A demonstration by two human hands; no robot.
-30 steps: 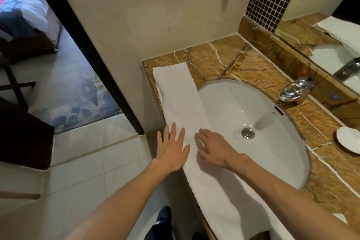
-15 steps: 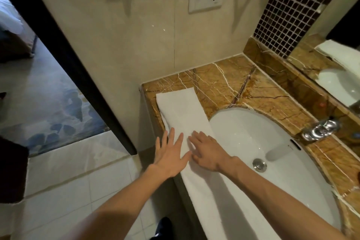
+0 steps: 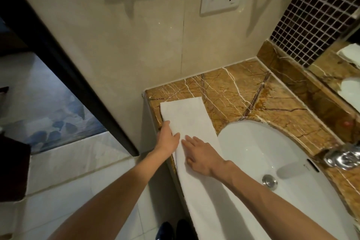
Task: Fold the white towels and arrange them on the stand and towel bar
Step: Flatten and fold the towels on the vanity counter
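Towel (image 3: 187, 115) runs off the bottom edge; fingers of the left hand (image 3: 166, 140) hidden over the counter (image 3: 233, 91) edge; tap (image 3: 342, 159) blurred.

Bare forearms (image 3: 124, 187), dark blue shoes (image 3: 172, 230)

White basin (image 3: 272, 152) set in brown marble counter (image 3: 243, 93), chrome faucet (image 3: 342, 159) beside it.

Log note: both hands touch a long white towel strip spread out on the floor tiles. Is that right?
Not quite. The towel is spread on the marble counter, along the near side of the sink, not on the floor tiles; the head view shows it. The left hand and right hand do both touch it.
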